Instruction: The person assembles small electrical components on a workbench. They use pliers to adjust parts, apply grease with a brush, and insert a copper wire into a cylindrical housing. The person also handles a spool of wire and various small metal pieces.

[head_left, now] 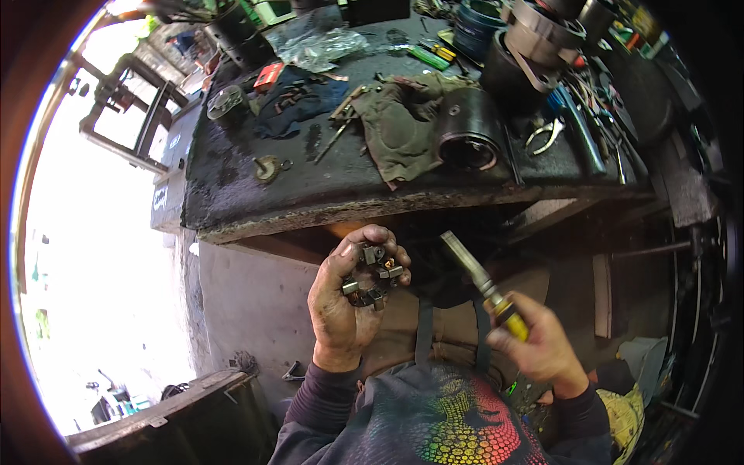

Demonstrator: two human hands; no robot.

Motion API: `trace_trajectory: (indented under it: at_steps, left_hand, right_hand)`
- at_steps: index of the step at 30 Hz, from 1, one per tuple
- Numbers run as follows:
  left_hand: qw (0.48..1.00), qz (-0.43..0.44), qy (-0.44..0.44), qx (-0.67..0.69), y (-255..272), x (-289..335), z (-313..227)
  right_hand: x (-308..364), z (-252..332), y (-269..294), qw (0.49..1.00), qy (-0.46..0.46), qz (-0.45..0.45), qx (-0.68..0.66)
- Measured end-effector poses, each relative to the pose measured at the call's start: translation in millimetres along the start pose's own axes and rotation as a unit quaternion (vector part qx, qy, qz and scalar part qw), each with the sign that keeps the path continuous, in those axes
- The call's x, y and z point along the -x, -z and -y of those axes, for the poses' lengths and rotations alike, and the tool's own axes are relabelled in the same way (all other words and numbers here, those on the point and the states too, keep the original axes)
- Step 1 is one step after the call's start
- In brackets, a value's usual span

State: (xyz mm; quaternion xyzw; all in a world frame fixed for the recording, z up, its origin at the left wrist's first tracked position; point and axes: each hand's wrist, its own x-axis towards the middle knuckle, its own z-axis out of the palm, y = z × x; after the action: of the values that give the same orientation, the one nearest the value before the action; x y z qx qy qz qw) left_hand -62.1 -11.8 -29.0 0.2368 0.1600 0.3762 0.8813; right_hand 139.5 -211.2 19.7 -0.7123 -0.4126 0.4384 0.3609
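My left hand [335, 301] is curled around a ring-shaped brush holder [373, 256], its palm turned up. Several small metal blocks stand around the ring, and a coppery bit shows at one side. To the right, my right hand [542, 347] grips a chisel [468, 260] by its yellow and black handle. The flat metal blade points up and to the left, apart from the brush holder. Both hands are in front of the workbench's near edge, above my lap.
On the dark workbench [225, 174] lie a greenish rag [399, 128], a black metal cylinder [469, 128], pliers [547, 136] and a small gear-like part [267, 167]. Several tools crowd its right side. A dark box-like container [186, 418] stands at the lower left.
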Motion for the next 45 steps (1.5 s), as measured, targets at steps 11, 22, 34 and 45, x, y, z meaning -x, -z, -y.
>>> trace_trajectory:
  at_steps: [11,22,34,45]
  left_hand:
    - [0.976,-0.017,-0.07,-0.204,-4,12,0]
    - [0.924,0.022,-0.056,-0.378,-13,9,-4]
    - [0.873,0.057,0.202,-0.44,-11,-13,-28]
    - [0.899,0.105,0.358,-0.229,24,-25,-7]
  right_hand:
    - [-6,50,6,0.972,0.081,0.109,0.191]
    - [-13,40,8,0.973,0.058,0.153,0.166]
    - [-9,-28,-20,0.915,-0.134,0.288,-0.249]
    - [2,-101,-48,0.718,-0.121,0.37,-0.577]
